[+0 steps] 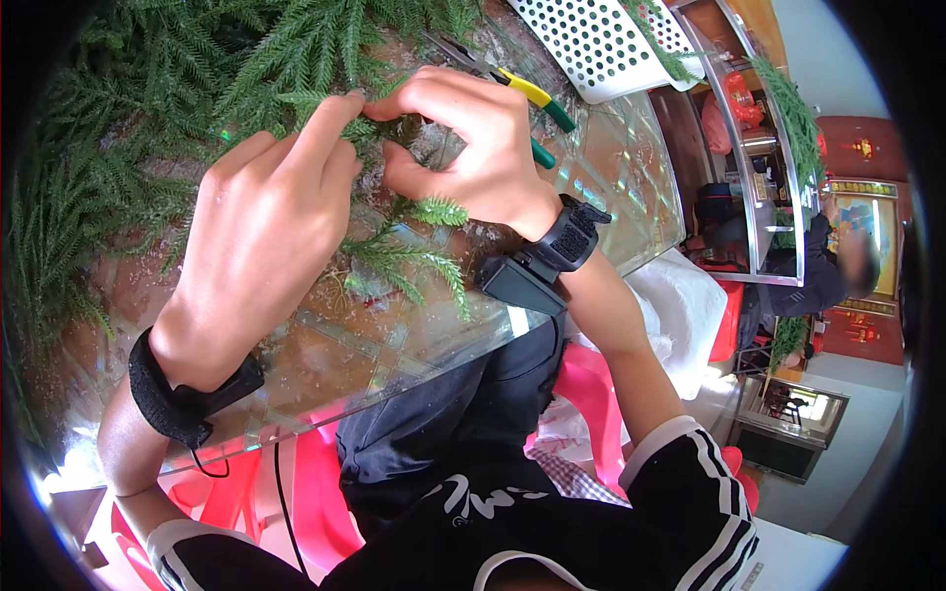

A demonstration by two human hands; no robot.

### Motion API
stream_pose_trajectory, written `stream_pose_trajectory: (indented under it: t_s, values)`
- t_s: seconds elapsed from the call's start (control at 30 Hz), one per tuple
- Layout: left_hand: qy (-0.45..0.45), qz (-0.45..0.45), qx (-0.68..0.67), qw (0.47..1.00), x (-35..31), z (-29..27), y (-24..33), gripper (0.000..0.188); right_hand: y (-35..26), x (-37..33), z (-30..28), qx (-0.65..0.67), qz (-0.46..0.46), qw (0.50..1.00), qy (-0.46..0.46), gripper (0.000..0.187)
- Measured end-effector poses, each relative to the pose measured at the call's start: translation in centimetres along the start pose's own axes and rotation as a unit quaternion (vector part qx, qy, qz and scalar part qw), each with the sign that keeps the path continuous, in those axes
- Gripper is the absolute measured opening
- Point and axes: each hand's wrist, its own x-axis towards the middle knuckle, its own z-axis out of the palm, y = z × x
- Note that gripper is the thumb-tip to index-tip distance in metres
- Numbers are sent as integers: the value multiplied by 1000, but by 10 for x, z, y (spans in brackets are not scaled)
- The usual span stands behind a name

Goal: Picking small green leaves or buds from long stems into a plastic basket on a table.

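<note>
Both hands (left hand (261, 231), right hand (468, 148)) pinch fingertip-to-fingertip.

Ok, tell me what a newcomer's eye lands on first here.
Two bare hands at centre: the left hand and right hand pinch a green fir-like sprig between their fingers over a glass table. Behind them lie yellow-and-green pliers and a white perforated basket.

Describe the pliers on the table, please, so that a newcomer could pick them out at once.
Start at the glass table and find the white perforated basket at its far edge. Just in front of it, behind the right hand, lie the pliers. Their yellow and green handles set them apart from the green sprigs around them.
</note>
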Motion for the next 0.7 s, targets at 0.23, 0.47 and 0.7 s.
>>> stream_pose_trajectory:
  t_s: [0.23, 0.47, 0.7]
  values:
    - [1, 0, -8, 1000, 0, 0, 1, 10, -1, -1, -1, -8, -11, 1000, 18, 24]
    - [16, 3, -23, 1000, 1, -1, 1, 10, -6, 0, -5, -39, -16, 999, 23, 24]
    - [57, 34, 7, 998, 5, 4, -3, 10, -4, 0, -2, -22, 8, 1000, 17, 26]
